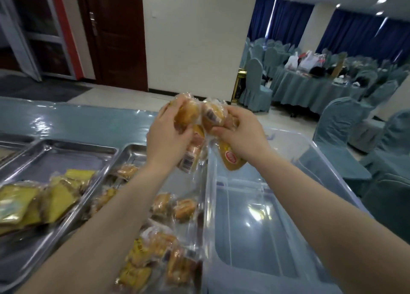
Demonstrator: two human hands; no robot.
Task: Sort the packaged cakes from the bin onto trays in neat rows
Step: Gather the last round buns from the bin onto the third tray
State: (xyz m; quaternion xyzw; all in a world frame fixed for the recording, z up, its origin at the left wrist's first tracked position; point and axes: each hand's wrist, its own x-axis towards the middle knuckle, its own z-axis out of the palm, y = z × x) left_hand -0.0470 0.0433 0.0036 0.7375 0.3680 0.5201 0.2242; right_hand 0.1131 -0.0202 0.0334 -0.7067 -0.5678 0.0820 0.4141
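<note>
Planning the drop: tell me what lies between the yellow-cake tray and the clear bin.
Head view: a second steel tray holding wrapped cakes lies between the yellow-cake tray and clear bin.

We see glossy clear plastic wrappers (200,125) in our grips, shiny metal trays (66,148) left below, a translucent smooth plastic bin (310,160) beneath, glossy film over the counter (77,120)
</note>
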